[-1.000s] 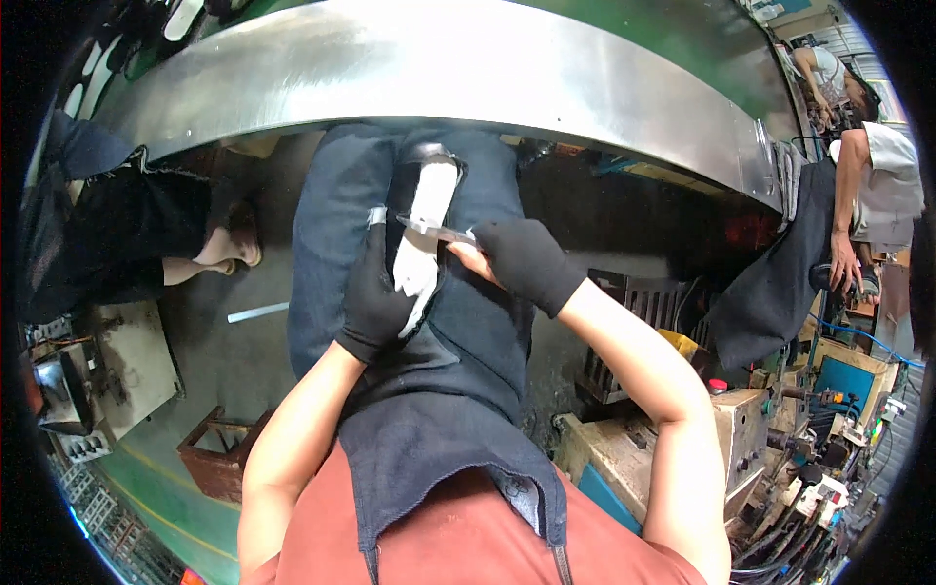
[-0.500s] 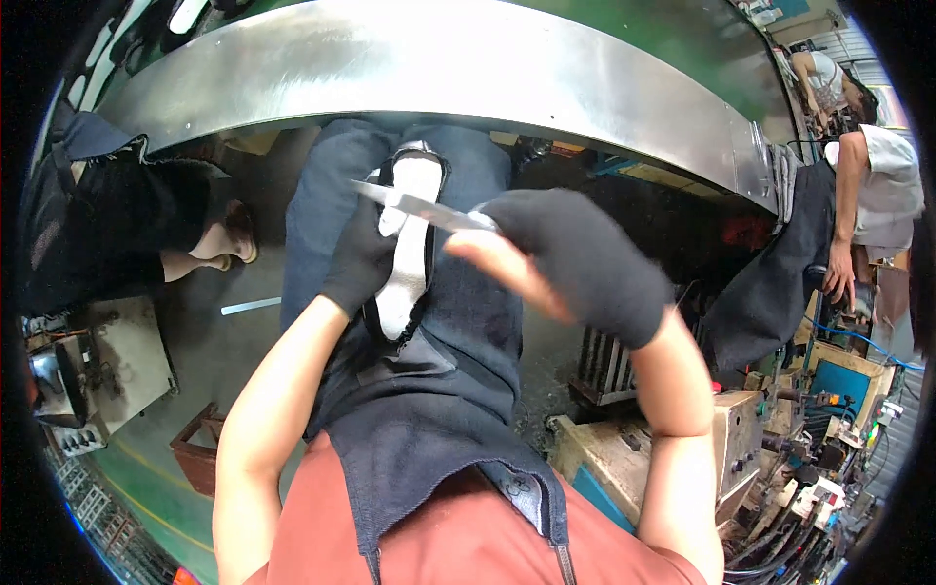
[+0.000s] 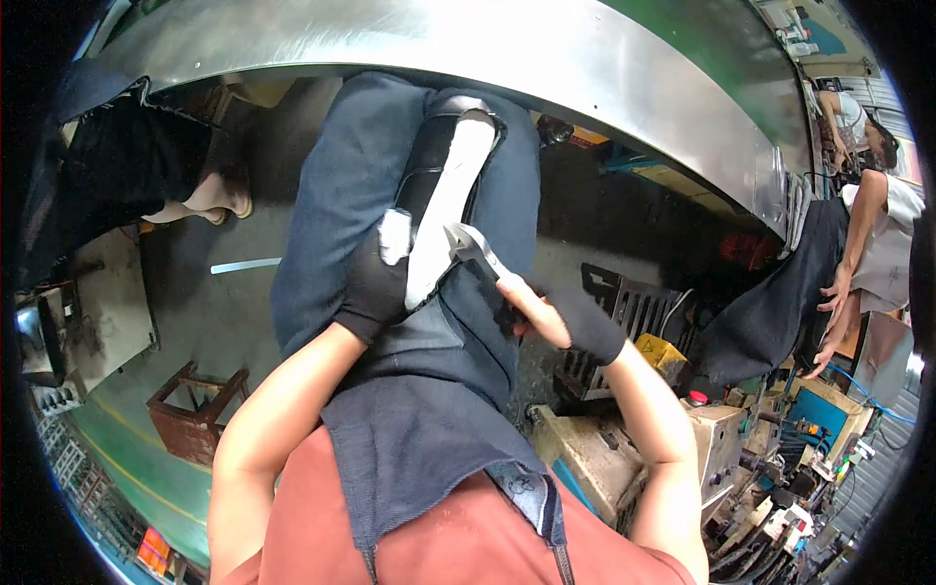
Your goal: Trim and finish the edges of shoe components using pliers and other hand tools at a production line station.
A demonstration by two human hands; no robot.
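Across my lap lies a black shoe upper on a last (image 3: 423, 161), its white insole (image 3: 452, 185) turned up. My left hand (image 3: 382, 278), in a black fingerless glove, is closed around the near part of it. White tape covers the left thumb (image 3: 395, 237), which lies beside the insole. My right hand (image 3: 570, 317), gloved the same way, grips a pair of metal pincers (image 3: 478, 249). Their jaws are at the right edge of the insole, close to the near end. Whether they bite on the upper I cannot tell. The right fingers are partly hidden under the hand.
A steel-edged bench (image 3: 468, 49) with a green top runs beyond my knees. At right are a slatted metal rack (image 3: 595, 336), a machine box (image 3: 604, 458) and a co-worker's hands (image 3: 829, 312). A brown stool frame (image 3: 200, 409) stands at left, near another person's feet (image 3: 219, 200).
My right hand and the pincers have come down from above the shoe to the insole's near right edge. The shoe has tilted, its far end shifting right. The view has also shifted.
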